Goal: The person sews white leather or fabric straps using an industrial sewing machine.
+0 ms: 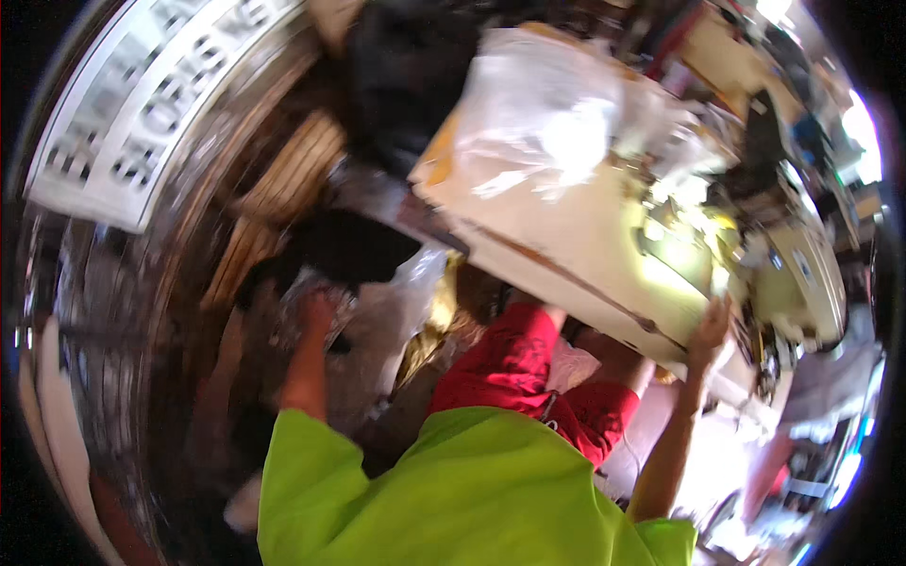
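The left grip [319, 309] is lowered at the left side of the body, with the forearm stretched forward, and is set against crumpled clear plastic [300, 289]. The fingers are blurred; whether the plastic is pinched or only touched cannot be told. The right grip [713, 332] is placed at the near right edge of the worktop [557, 236], beside a brightly lit patch. It too is smeared by motion, and whether its fingers are spread or pressed together cannot be told.

Just beyond the clear plastic, a black cloth [349, 247] is seen, its right end reaching toward the worktop's left corner. To the right of the left grip, a pale bag [417, 288] and a gold wrapper [436, 325] are found, low and near the red shorts [500, 358]. The worktop is lit strongly at its right, where a cream machine [802, 274] is stood, near the right grip. On the worktop's far left part, a white plastic sheet [538, 108] is spread. Farther left, a slatted basket [300, 170] is seen, and in the upper left corner a white sign [151, 123] with dark lettering is shown.
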`<act>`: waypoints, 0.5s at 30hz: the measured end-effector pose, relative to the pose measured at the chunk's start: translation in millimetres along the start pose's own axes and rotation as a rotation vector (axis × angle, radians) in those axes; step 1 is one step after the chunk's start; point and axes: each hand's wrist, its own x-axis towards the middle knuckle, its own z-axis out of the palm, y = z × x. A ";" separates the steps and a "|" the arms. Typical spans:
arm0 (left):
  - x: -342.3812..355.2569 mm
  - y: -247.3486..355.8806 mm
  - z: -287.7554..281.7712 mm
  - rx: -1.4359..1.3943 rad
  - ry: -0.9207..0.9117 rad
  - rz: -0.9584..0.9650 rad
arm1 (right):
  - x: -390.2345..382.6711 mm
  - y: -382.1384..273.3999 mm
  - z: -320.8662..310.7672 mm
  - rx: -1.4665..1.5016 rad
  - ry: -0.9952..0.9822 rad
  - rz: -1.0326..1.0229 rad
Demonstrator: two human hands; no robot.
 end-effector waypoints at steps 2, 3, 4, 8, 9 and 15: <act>-1.4 -4.3 4.4 -0.070 0.090 0.148 | -0.8 -17.3 -8.4 -0.056 -0.036 0.050; 2.7 -0.9 7.5 0.208 -0.061 0.112 | 0.8 -11.3 -7.5 0.032 0.036 -0.027; 4.5 -53.5 11.5 0.190 -0.100 0.027 | 7.0 -46.2 -14.5 0.110 -0.084 0.123; 13.1 -77.3 35.6 0.168 -0.080 0.086 | 10.4 -68.0 -42.0 0.144 -0.077 0.105; 30.1 -146.8 11.8 0.254 -0.020 0.074 | 10.7 -71.7 -37.3 0.250 -0.054 0.090; -8.6 -32.9 -65.9 -0.457 0.255 -0.169 | 17.9 -73.7 -42.8 0.175 0.043 -0.229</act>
